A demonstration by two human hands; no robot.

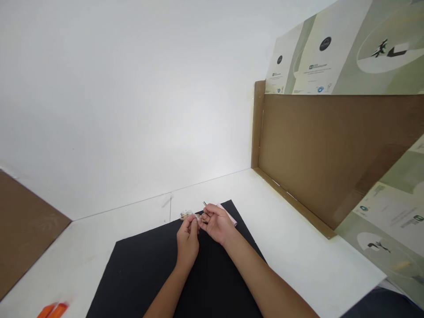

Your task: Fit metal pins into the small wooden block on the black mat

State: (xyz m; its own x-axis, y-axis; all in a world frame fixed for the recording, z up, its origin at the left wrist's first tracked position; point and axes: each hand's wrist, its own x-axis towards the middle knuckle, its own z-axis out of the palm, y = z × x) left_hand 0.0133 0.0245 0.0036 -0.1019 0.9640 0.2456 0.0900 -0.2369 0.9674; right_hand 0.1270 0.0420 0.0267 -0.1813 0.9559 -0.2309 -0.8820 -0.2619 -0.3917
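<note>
Over the far edge of a black mat, my two hands meet fingertip to fingertip. My left hand is closed in a pinch on a small, clear, crinkled plastic bag with gold-coloured bits showing in it. My right hand has its fingers curled, with a thin metal rod sticking up from between them; its fingertips are at the bag's right end. What else the fingers cover is too small to make out. Partly behind the right hand lies a pale pink flat thing.
A white table carries the mat and meets a white wall. Brown cardboard panels stand at the right, another at the left. Orange handles show at the bottom left edge.
</note>
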